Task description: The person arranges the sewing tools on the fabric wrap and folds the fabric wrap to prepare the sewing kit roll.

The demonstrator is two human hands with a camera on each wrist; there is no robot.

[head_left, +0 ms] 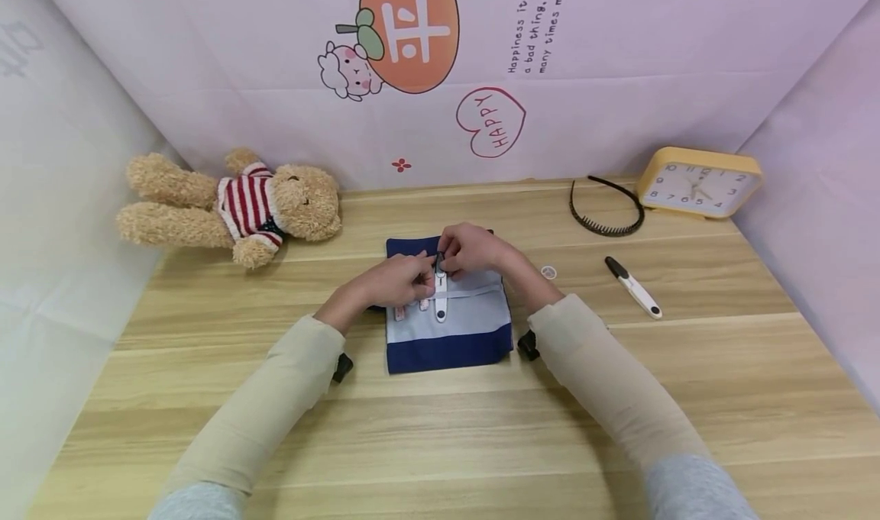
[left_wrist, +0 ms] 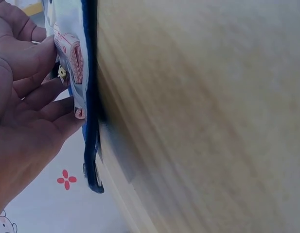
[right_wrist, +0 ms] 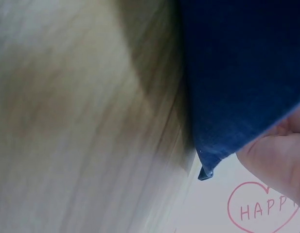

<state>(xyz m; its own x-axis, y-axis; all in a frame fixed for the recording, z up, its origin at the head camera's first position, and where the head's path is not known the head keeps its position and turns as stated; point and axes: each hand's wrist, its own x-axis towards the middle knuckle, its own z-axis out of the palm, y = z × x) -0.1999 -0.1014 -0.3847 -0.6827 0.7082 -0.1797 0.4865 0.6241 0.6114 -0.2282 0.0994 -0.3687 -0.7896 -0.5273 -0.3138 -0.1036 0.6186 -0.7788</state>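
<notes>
A navy and light-grey cloth case [head_left: 450, 348] lies unfolded on the table, with a pale elastic band [head_left: 474, 294] across it. Under the band is a slim white tool with a black end [head_left: 441, 306]. My right hand [head_left: 470, 249] pinches the tool's black end from the right. From the left, my left hand [head_left: 399, 279] has its bent fingertips at the tool's side and over the band; whether they grip it I cannot tell. A folded red-and-white printed strip [left_wrist: 74, 58] is tucked under the band, beside my left thumb. In the right wrist view the cloth hides most of my right hand.
A similar white tool with a black end [head_left: 635, 289] lies on the right, near a small round clear disc [head_left: 548, 272]. Behind them are a black headband [head_left: 612, 230] and a yellow clock [head_left: 701, 182]. A teddy bear [head_left: 247, 203] lies at the back left.
</notes>
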